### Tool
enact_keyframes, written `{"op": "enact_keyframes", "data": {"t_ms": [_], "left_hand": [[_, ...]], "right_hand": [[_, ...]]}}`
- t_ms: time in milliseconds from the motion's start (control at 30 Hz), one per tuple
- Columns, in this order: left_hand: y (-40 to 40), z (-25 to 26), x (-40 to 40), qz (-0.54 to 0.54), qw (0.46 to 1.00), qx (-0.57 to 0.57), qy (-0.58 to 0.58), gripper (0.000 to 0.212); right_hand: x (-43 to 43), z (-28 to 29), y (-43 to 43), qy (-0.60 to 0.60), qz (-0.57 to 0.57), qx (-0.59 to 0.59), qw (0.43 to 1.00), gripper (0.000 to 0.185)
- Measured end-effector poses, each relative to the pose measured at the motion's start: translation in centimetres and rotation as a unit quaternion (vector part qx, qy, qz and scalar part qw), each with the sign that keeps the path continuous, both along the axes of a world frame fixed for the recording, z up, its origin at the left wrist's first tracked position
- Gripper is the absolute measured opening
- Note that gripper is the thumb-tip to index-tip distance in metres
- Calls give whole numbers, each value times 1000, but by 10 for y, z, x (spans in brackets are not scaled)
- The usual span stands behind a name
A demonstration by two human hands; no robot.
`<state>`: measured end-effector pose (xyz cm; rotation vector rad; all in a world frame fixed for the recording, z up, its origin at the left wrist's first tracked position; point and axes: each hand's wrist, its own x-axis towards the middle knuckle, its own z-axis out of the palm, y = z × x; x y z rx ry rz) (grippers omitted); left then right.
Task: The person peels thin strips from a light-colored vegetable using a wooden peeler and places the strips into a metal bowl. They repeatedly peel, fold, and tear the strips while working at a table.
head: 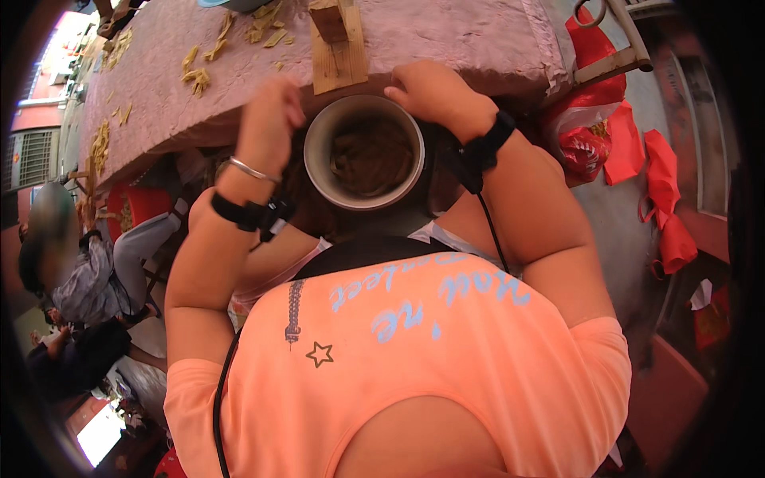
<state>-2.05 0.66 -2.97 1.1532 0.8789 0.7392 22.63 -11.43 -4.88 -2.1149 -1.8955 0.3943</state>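
A round metal pot [318, 156] stands in front of me below the table edge, with dark brownish contents [372, 156] at the bottom. My left hand [272, 104] is raised left of the pot, above the table edge. It is blurred, and any small item in its fingers is hard to make out. Beyond the pot's right rim my right hand [427, 89] is at the table edge, fingers curled and their tips partly hidden. Between the hands, a wooden board [339, 69] with an upright wooden block [329, 23] lies on the table.
Pale yellow strips [197, 80] are scattered over the pink-covered table [454, 36]. A blue basin [239, 3] sits at the far edge of view. Red bags [624, 143] hang or lie at right. Another person [89, 275] sits at left by a red tub [140, 203].
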Motion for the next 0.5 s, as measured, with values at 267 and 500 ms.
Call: {"op": "enact_keyframes", "data": {"t_ms": [267, 500], "left_hand": [[9, -127, -6, -488, 785, 132, 358, 20], [26, -224, 34, -474, 687, 333, 439, 43]], "right_hand": [[15, 11, 4, 9, 9, 44, 999, 32], [-5, 20, 21, 31, 51, 82, 995, 29]]}}
